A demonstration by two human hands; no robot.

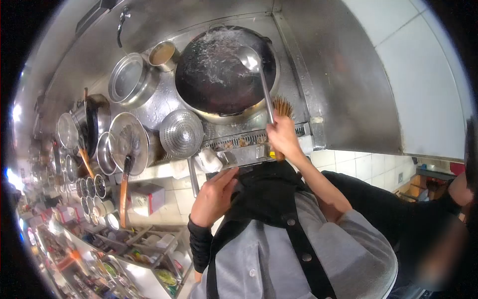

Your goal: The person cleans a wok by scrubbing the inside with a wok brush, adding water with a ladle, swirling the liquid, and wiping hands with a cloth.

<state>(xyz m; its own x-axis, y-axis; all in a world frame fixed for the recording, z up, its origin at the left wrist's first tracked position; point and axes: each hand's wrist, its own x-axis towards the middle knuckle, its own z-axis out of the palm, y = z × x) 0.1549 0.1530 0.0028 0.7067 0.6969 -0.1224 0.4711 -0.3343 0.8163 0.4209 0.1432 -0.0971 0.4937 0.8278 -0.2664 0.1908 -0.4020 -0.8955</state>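
Note:
My right hand (284, 135) is closed around the handle of a metal ladle (267, 92), whose bowl is over the near-right part of a large dark wok (196, 89). Rippling water (219, 47) shows in the wok. A bamboo brush (283, 106) is right by my right hand, partly hidden behind it; whether the hand touches it I cannot tell. My left hand (215, 196) holds nothing, its fingers stretched out near the stove's front edge. Close by are a perforated skimmer (181, 132) and a crumpled white cloth (210, 160).
Left of the wok stand a pot (164, 56) of brownish liquid and a stacked metal basin (127, 79). Farther left, a strainer (128, 142) has a wooden-handled tool across it. A steel wall (343, 74) bounds the right side. Another person (433, 219) in black stands at right.

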